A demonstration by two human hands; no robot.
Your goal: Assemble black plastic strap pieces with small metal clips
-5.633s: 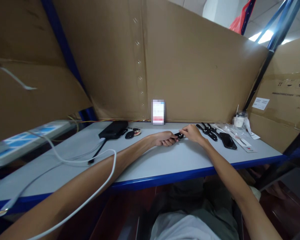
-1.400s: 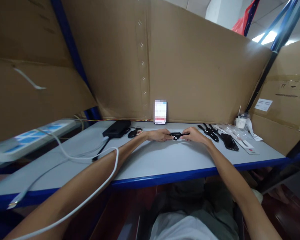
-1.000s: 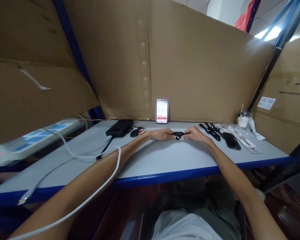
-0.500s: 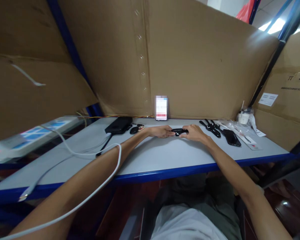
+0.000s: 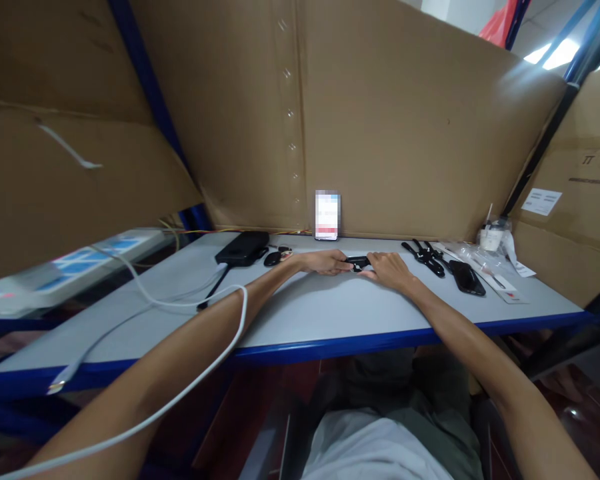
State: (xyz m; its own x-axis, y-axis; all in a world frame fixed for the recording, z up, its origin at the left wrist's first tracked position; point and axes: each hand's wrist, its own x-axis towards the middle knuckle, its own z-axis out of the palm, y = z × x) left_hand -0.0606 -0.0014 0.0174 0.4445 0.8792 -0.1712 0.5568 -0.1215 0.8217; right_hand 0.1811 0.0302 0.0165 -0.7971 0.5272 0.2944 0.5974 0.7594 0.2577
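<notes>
Just above the table, near its middle, a small black elongated object (image 5: pixel 359 261) is held between my two hands. Its kind is too small to make out. My left hand (image 5: pixel 326 262) pinches its left end, thumb towards me. My right hand (image 5: pixel 391 269) has its fingers curled over the right end, with the thumb below. The fingers cover both ends. Behind them a phone with a lit screen (image 5: pixel 327 215) leans upright against the cardboard.
A black box-shaped device (image 5: pixel 243 248) with a cable and a dark key fob (image 5: pixel 273 259) lie left. Black straps (image 5: pixel 425 256), a dark phone (image 5: pixel 467 278) and clear plastic packaging (image 5: pixel 473 257) lie right. A white cable (image 5: pixel 240 320) loops over my left forearm. Cardboard walls (image 5: pixel 380 127) enclose the table (image 5: pixel 300 320).
My right fingers now reach further over the black object's right end. The view has turned slightly, so the scene sits a little further right. Both hands keep their hold.
</notes>
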